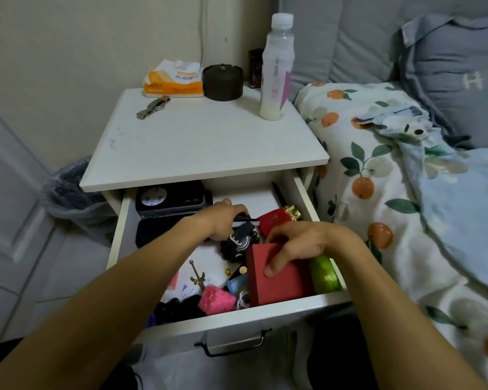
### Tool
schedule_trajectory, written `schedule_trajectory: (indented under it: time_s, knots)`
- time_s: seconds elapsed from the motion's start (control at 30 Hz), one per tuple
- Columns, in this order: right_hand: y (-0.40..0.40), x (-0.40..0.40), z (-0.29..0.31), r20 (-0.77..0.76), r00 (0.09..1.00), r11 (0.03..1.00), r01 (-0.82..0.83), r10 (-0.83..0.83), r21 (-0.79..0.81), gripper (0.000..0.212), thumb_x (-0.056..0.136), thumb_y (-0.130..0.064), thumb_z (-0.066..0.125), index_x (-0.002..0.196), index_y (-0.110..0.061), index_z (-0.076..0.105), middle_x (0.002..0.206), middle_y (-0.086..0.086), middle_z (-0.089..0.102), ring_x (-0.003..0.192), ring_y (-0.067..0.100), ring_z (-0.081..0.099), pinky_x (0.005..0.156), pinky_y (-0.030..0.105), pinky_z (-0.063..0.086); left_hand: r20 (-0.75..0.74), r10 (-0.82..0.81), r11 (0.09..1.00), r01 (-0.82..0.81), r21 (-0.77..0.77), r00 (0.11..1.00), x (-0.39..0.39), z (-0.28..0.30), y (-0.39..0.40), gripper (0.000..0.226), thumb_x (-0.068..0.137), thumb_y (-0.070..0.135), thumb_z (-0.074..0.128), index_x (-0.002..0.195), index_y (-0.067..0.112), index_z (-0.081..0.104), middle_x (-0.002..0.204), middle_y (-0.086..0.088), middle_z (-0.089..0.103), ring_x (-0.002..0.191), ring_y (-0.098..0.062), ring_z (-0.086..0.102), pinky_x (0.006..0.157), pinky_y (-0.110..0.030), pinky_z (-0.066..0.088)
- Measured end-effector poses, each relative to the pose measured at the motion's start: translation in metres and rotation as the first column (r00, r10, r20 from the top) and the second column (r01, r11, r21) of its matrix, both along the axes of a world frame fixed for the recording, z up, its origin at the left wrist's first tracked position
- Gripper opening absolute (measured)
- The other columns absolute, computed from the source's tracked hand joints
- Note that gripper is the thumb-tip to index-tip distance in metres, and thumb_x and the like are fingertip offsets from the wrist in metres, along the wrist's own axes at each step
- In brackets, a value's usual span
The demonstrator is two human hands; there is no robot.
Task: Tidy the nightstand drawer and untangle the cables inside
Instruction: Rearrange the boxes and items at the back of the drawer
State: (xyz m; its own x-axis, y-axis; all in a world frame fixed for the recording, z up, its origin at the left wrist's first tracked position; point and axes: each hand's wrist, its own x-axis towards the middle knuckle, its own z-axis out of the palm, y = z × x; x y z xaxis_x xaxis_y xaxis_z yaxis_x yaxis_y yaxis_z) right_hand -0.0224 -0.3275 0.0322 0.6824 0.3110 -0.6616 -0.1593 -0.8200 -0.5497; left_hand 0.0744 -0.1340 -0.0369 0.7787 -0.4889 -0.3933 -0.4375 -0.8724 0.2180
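The white nightstand drawer (pixel 237 313) is pulled out and cluttered. My right hand (pixel 299 243) grips the top of a dark red box (pixel 282 285) at the drawer's front right, thumb on its front face. My left hand (pixel 223 220) reaches into the middle of the drawer and holds a thin dark flat item (pixel 247 220) above a black tangle of beads and cable (pixel 237 246). A red pouch with a gold top (pixel 279 218) lies behind the box. A green bottle (pixel 324 274) lies along the right wall.
In the drawer: dark cases (pixel 169 204) at the back left, a pink item (pixel 216 301), a small sword charm (pixel 196 274), black bits at the front left. On top: tissue pack (pixel 172 80), watch (pixel 152 106), round dark jar (pixel 222 81), plastic bottle (pixel 276 66). Bed at right, bin (pixel 74 192) left.
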Motion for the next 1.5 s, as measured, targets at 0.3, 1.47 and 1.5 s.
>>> schedule_trajectory:
  time_s: [0.3, 1.47, 1.5]
  knots:
    - [-0.029, 0.008, 0.003, 0.119, 0.818, 0.766, 0.463, -0.563, 0.446, 0.028, 0.074, -0.037, 0.082, 0.09, -0.016, 0.072, 0.077, -0.001, 0.075, 0.065, 0.011, 0.071, 0.055, 0.023, 0.052, -0.071, -0.19, 0.959, 0.169, -0.228, 0.979, -0.061, 0.023, 0.038, 0.062, 0.073, -0.005, 0.052, 0.131, 0.015, 0.057, 0.121, -0.009, 0.06, 0.114, -0.026, 0.057, 0.097, -0.037, 0.047]
    - [0.018, 0.052, -0.057, 0.479, 0.875, 0.925, 0.123, 0.071, -0.361, 0.049, 0.094, -0.025, 0.05, 0.142, -0.021, 0.044, 0.14, 0.01, 0.049, 0.133, 0.034, 0.038, 0.112, 0.046, 0.028, 0.403, -0.159, 0.982, 0.102, 0.159, 0.901, -0.004, -0.004, -0.006, 0.084, 0.088, 0.0, 0.054, 0.154, 0.036, 0.016, 0.163, -0.008, 0.012, 0.146, -0.031, 0.019, 0.111, -0.043, 0.031]
    - [0.017, 0.051, -0.057, 0.433, 0.895, 0.912, 0.083, 0.109, -0.402, 0.047, 0.094, -0.026, 0.049, 0.14, -0.021, 0.045, 0.139, 0.01, 0.05, 0.132, 0.034, 0.039, 0.111, 0.046, 0.029, 0.409, -0.134, 0.985, 0.078, 0.151, 0.903, -0.002, -0.006, -0.007, 0.086, 0.087, -0.002, 0.052, 0.155, 0.037, 0.014, 0.163, -0.008, 0.013, 0.145, -0.032, 0.02, 0.111, -0.043, 0.031]
